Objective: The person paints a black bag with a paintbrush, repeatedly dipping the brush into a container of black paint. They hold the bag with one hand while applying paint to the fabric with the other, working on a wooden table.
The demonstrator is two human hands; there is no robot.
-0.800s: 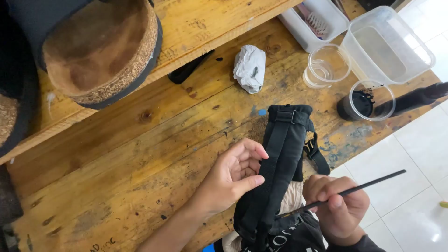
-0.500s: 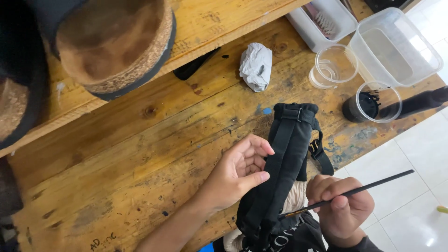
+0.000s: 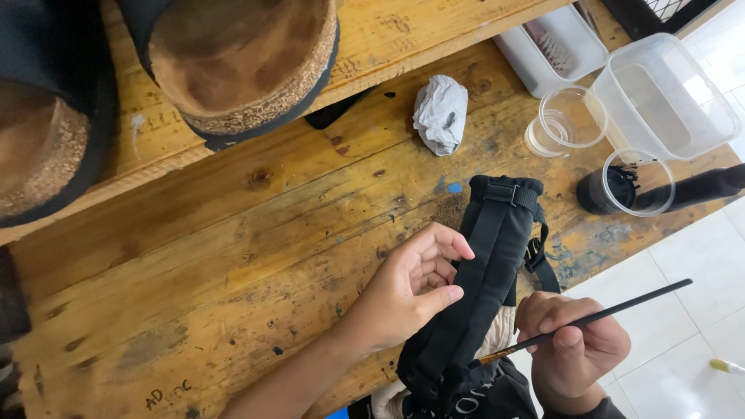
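Black strap (image 3: 483,264) between left hand (image 3: 407,289) and brush-holding right hand (image 3: 578,349).

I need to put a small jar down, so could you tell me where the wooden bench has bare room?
Free: the worn wooden bench left of the left hand, below the raised plank. Crowded: the right end, with crumpled white paper, clear plastic cup, clear tub and black paint cup.

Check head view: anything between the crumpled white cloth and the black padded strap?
Nothing sits between the crumpled white cloth and the black padded strap: head view shows only bare stained wooden bench with a small blue paint spot.
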